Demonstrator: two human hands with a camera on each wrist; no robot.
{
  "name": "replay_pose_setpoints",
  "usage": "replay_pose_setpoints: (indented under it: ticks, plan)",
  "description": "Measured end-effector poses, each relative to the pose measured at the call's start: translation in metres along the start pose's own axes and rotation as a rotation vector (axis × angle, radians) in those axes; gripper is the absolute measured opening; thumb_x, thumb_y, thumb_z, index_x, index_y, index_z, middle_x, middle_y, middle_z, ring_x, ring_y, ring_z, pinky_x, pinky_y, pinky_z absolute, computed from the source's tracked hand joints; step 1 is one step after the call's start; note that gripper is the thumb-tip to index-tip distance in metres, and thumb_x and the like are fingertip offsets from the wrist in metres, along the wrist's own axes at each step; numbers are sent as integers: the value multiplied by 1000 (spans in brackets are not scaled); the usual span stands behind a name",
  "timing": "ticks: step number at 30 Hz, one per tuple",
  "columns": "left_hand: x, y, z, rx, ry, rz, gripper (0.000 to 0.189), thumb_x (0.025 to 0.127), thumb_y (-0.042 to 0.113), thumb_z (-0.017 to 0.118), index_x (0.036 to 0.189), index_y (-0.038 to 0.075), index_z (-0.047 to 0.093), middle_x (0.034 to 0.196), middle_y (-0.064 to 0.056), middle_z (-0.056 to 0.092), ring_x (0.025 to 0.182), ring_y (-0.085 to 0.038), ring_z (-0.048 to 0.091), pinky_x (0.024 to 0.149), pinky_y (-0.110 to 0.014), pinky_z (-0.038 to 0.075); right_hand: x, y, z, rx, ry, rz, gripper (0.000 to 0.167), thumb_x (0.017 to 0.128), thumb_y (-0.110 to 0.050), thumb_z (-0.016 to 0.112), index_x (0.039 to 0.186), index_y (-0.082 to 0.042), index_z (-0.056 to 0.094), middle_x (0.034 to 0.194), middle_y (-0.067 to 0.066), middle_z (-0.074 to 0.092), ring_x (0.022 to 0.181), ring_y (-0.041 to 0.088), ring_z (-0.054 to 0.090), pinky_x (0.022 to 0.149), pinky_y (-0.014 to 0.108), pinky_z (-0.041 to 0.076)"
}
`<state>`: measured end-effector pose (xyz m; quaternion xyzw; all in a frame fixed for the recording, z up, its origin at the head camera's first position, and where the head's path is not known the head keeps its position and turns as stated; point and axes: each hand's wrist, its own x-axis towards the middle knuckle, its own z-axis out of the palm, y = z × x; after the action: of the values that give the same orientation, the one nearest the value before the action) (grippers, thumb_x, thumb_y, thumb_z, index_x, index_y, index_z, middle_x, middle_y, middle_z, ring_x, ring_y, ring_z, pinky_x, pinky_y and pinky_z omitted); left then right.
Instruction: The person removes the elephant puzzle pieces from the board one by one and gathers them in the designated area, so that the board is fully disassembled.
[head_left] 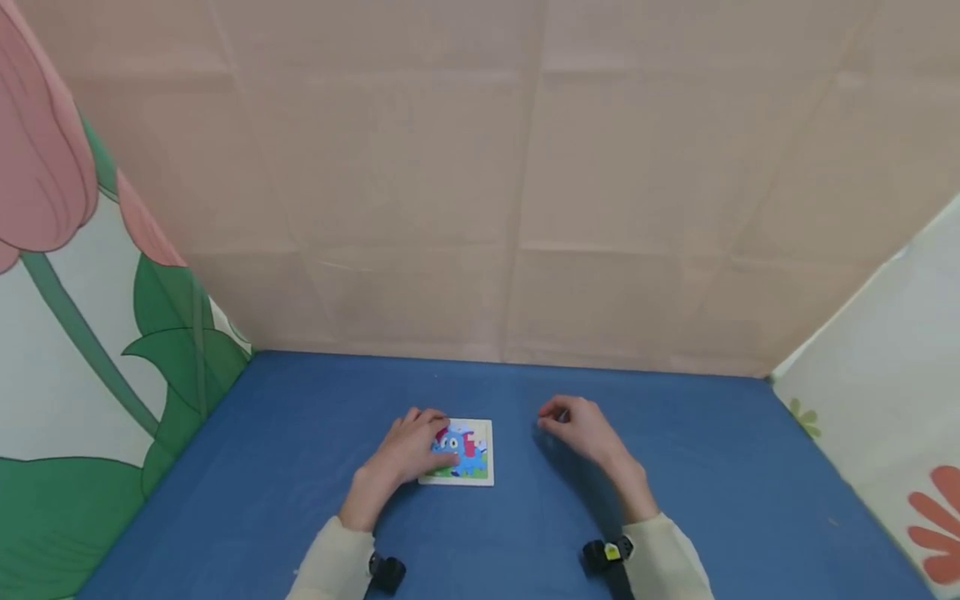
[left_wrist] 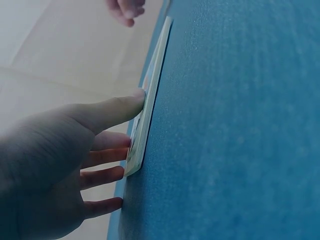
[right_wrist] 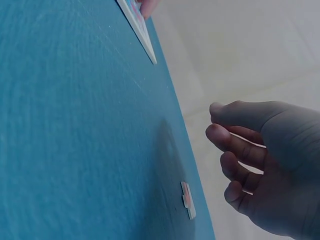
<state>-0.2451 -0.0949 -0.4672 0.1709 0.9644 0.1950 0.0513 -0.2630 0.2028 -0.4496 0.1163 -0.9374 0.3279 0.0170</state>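
A square picture puzzle (head_left: 480, 450) with a pale border lies flat on the blue table, showing a blue cartoon animal with red parts. My left hand (head_left: 411, 446) rests over its left side. In the left wrist view the thumb (left_wrist: 117, 110) touches the puzzle's top, with the other fingers extended by its edge. To the right of the puzzle, my right hand (head_left: 585, 429) hovers above the table, fingers loosely bent and nothing seen between them. A small pinkish puzzle piece (right_wrist: 188, 200) lies on the table near that hand in the right wrist view.
The blue tabletop (head_left: 300, 417) meets a beige cloth backdrop (head_left: 510, 208) at its far edge. A flower-printed panel (head_left: 97, 350) borders the left side, and a white printed panel (head_left: 885, 375) the right. Each wrist wears a small black camera (head_left: 387, 575).
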Motion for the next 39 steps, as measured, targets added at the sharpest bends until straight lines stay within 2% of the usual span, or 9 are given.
replay_pose_setpoints:
  ticks: [8, 18, 28, 39]
  plan:
    - [1, -2, 2, -7, 3, 4, 68, 86, 52, 72, 139, 11, 59, 144, -6, 52, 126, -27, 44, 107, -53, 36, 2, -13, 9, -3, -10, -5, 12, 91, -18, 72, 100, -11, 74, 89, -1, 69, 73, 12, 56, 63, 28, 48]
    - [0, -2, 2, -13, 6, -11, 68, 85, 52, 73, 138, 11, 60, 142, -6, 54, 126, -28, 44, 107, -53, 37, 14, -40, 25, -15, -76, -106, 11, 91, -18, 72, 99, -11, 74, 88, -3, 69, 72, 9, 56, 63, 26, 48]
    - [1, -1, -1, -20, 1, -18, 68, 85, 52, 73, 138, 12, 60, 142, -6, 54, 126, -27, 43, 109, -55, 35, 26, -54, 40, -7, -132, -172, 9, 90, -18, 72, 97, -11, 75, 86, -3, 69, 72, 9, 56, 63, 25, 49]
    - [2, -2, -1, -3, -9, -10, 68, 85, 53, 73, 137, 11, 60, 142, -6, 54, 125, -28, 45, 107, -54, 37, 32, -65, 52, -6, -205, -155, 9, 92, -17, 70, 99, -12, 74, 88, -2, 69, 77, 11, 57, 69, 28, 50]
